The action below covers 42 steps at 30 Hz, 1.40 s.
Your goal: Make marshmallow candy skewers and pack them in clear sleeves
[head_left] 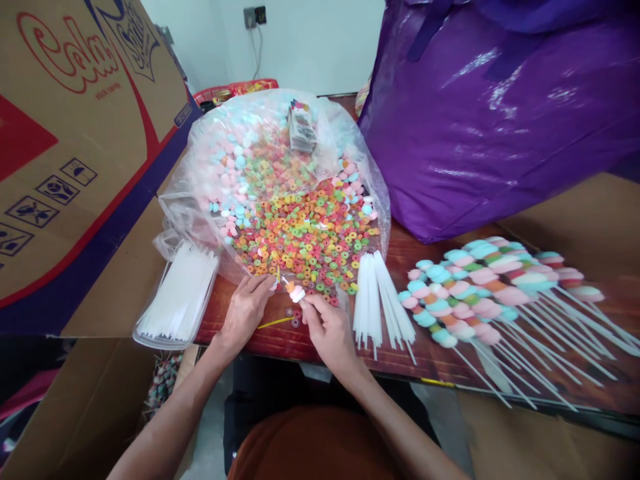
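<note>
In my right hand (327, 327) is a candy skewer (297, 293), gripped low between thumb and fingers and tilted up to the left. White and pink marshmallows and an orange ring are threaded on it, with the white tip bare. My left hand (246, 307) is just to its left, fingers closed at the near edge of the pile of gummy rings (310, 233). A small pale piece shows at its fingertips, too little to name. A few dark red rings (295, 319) and a thin yellow strip (275, 323) lie on the table between my hands.
White sticks lie in a clear tray (175, 297) at left; more white sticks (377, 303) lie right of the pile. Finished marshmallow skewers (475, 280) are heaped at right. A plastic bag (220, 127) of marshmallows, a purple bag (500, 120) and a cardboard box (75, 133) stand around.
</note>
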{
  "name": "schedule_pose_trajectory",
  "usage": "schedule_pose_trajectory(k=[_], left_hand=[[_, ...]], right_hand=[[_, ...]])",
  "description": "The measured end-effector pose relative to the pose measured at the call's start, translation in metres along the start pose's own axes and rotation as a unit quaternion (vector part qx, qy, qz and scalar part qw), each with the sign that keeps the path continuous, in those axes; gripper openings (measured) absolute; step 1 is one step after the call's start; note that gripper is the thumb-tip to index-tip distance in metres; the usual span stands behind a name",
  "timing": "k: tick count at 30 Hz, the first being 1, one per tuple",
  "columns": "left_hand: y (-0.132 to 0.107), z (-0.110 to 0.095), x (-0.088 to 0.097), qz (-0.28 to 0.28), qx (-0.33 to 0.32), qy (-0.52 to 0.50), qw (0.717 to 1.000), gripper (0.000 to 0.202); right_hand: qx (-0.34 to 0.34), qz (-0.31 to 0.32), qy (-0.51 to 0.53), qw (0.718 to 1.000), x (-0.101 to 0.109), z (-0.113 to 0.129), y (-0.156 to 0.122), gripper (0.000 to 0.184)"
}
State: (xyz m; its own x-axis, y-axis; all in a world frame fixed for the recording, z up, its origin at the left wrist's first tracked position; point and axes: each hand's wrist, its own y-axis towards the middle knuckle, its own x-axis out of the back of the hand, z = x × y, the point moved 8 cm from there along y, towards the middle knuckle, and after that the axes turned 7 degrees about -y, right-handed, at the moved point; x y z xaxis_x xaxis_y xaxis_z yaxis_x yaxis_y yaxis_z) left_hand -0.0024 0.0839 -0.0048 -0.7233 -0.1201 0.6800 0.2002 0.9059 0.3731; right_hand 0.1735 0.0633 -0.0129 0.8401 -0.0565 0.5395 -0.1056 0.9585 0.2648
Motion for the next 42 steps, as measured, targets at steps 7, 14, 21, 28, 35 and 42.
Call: schedule_pose_trajectory(k=[7, 14, 21, 28, 35, 42], left_hand=[[0.003, -0.001, 0.012, -0.064, 0.001, -0.011, 0.998, 0.024], [0.001, -0.016, -0.004, -0.017, -0.015, 0.019, 1.0, 0.026], [-0.001, 0.003, -0.003, -0.035, 0.082, -0.124, 0.988, 0.021], [-0.016, 0.033, -0.007, -0.128, 0.31, -0.403, 0.852, 0.04], [-0.017, 0.029, -0.003, -0.156, 0.318, -0.444, 0.823, 0.04], [-0.016, 0.028, -0.001, -0.118, 0.257, -0.344, 0.896, 0.028]], right_hand=[[0.006, 0.006, -0.001, 1.0, 0.0, 0.002, 0.0, 0.023], [0.012, 0.007, -0.001, 1.0, 0.0, 0.004, 0.0, 0.023], [0.004, 0.01, -0.004, 1.0, -0.001, 0.002, 0.0, 0.023], [0.023, 0.043, -0.006, 0.999, -0.001, 0.016, 0.0, 0.024], [0.041, 0.057, -0.051, 0.996, -0.002, 0.026, -0.001, 0.026], [0.044, 0.108, -0.098, 0.988, -0.009, 0.021, 0.001, 0.028]])
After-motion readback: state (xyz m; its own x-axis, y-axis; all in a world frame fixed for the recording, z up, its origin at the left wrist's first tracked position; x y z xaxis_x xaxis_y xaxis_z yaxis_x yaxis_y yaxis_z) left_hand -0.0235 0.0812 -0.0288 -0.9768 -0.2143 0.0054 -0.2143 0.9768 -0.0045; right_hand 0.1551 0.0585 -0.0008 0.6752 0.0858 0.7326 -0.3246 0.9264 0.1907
